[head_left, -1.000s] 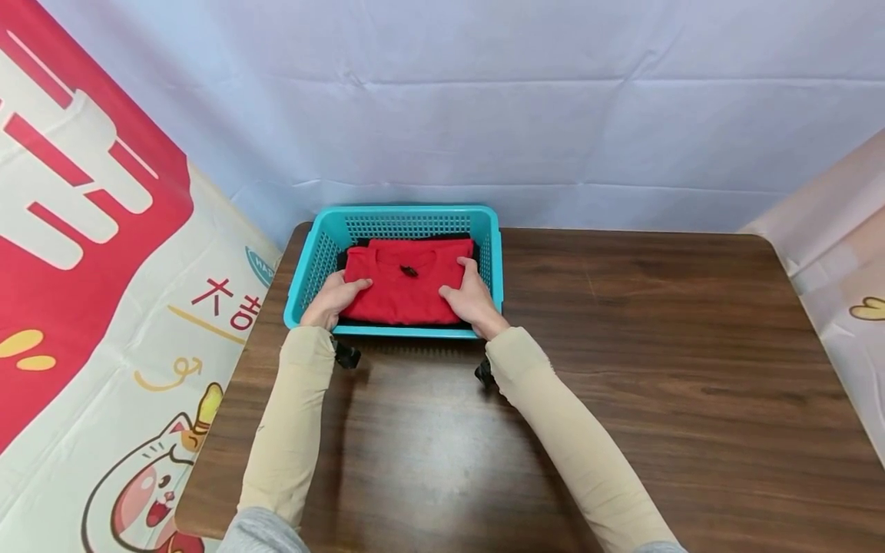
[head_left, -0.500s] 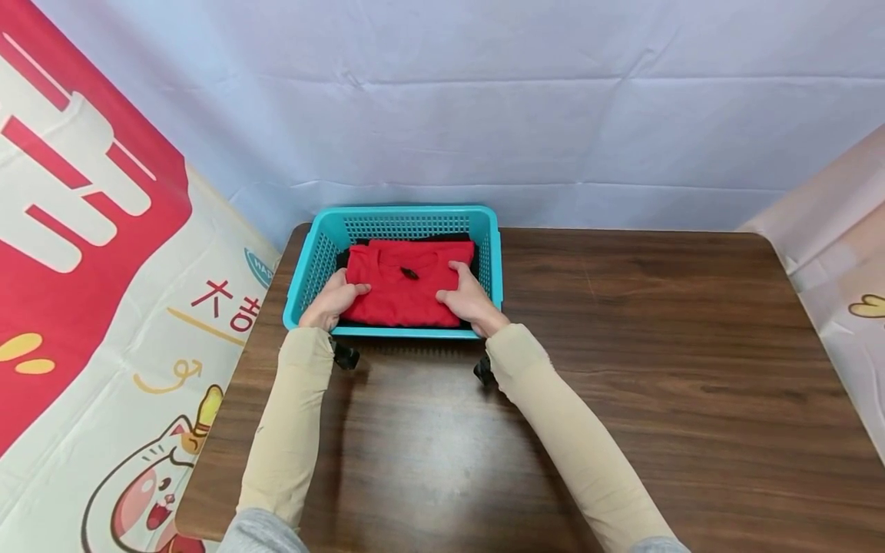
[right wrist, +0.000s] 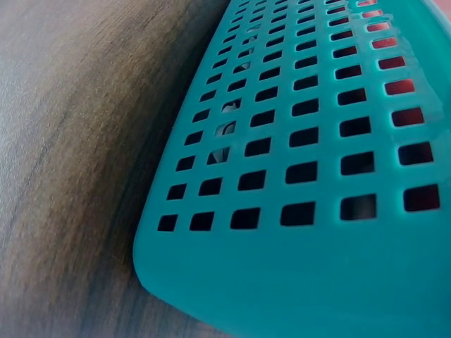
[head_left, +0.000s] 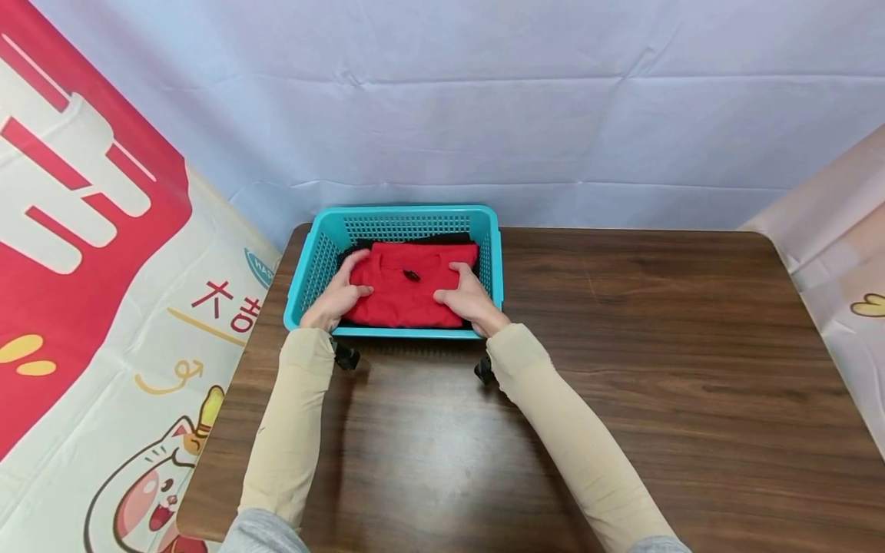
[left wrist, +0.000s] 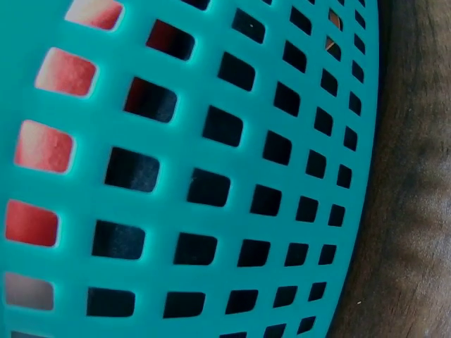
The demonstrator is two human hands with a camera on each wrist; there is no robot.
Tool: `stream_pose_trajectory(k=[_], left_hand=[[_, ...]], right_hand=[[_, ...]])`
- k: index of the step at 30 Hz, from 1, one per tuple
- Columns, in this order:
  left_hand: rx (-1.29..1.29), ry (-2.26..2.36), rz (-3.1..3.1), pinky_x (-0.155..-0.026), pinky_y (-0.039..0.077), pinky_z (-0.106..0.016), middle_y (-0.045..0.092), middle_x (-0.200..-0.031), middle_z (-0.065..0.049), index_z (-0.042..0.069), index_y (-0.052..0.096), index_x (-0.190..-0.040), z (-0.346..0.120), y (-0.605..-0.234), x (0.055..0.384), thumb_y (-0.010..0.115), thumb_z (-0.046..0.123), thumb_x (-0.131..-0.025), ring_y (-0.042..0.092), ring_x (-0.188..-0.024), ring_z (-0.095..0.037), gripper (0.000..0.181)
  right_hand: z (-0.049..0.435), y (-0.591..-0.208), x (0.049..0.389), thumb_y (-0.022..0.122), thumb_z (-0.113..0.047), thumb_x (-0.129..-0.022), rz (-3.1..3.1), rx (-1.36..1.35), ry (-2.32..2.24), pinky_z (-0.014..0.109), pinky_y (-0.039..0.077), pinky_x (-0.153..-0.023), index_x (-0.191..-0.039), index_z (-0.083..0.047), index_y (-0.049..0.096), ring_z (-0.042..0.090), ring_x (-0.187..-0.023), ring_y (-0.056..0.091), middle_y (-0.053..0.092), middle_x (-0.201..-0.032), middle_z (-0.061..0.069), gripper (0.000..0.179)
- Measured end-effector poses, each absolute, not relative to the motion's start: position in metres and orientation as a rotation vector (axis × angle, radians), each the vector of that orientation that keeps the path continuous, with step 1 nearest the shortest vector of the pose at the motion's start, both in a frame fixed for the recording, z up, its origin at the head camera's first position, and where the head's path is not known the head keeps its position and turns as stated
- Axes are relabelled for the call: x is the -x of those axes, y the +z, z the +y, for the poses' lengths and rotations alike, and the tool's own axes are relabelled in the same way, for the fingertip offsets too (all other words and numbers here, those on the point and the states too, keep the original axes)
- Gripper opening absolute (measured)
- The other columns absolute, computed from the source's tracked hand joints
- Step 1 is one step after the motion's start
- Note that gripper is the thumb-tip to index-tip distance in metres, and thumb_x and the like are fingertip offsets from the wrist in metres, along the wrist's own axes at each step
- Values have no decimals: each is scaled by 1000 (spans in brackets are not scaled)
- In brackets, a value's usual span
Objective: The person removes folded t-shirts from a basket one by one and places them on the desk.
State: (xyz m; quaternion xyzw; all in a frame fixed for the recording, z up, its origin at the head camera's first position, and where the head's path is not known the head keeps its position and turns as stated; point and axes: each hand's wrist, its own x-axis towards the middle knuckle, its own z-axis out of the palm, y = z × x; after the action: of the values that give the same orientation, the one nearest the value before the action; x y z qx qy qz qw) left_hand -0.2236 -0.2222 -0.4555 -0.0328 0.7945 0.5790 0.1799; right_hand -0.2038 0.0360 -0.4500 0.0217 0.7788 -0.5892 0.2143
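A folded red shirt (head_left: 415, 303) with a dark neck label lies in the turquoise plastic basket (head_left: 401, 332), on top of black cloth (head_left: 449, 239). My left hand (head_left: 335, 296) rests at the shirt's left side, its thumb and forefinger spread over the red fabric. At the opposite side my right hand (head_left: 473, 298) touches the shirt, thumb and forefinger apart on its surface. Both hands reach in over the basket's near rim. The wrist views show the basket's perforated wall (left wrist: 232, 155), with red and dark cloth behind the holes; neither hand appears there.
The basket stands at the back left of a brown wooden table (head_left: 657, 346), close to a pale cloth backdrop (head_left: 484, 115). A printed banner (head_left: 138, 369) hangs along the table's left edge. Small black wrist devices (head_left: 346, 355) sit just in front of the basket.
The left forefinger has moved up and onto the shirt's top left part. The shirt has shifted slightly right and toward me. The right hand has barely moved.
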Motion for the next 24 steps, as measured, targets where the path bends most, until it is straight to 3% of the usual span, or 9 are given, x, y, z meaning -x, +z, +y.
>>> stream_pose_trajectory(k=[3,5,15,24], left_hand=[[97,1570,2241,-100,44,-42,34,-149,-10,20,37,-149,-222,-456,224,50,4,-96,40,-129,-30,56],[120,1539,2238,-96,47,-38,39,-145,-10,19,41,-146,-221,-456,223,51,8,-97,45,-124,-29,51],[91,1529,2261,-93,48,-36,35,-148,-10,20,37,-149,-222,-458,224,54,8,-96,42,-126,-29,56],[50,1529,2256,-103,44,-46,31,-151,-10,22,33,-151,-223,-458,224,54,6,-95,35,-133,-31,61]], right_hand=[[36,-450,204,61,-18,-91,2153,-52,-1635,47,41,-106,-151,-15,22,30,-133,34,30,-152,9,72],[36,-450,204,61,-18,-91,2151,-51,-1634,47,42,-106,-151,-15,22,30,-133,35,30,-151,9,72],[36,-452,203,58,-15,-93,2219,-23,-1590,47,41,-107,-151,-17,24,30,-134,35,30,-152,9,67],[35,-452,204,54,-6,-93,2308,62,-1543,45,43,-105,-152,-13,24,29,-130,38,33,-150,11,66]])
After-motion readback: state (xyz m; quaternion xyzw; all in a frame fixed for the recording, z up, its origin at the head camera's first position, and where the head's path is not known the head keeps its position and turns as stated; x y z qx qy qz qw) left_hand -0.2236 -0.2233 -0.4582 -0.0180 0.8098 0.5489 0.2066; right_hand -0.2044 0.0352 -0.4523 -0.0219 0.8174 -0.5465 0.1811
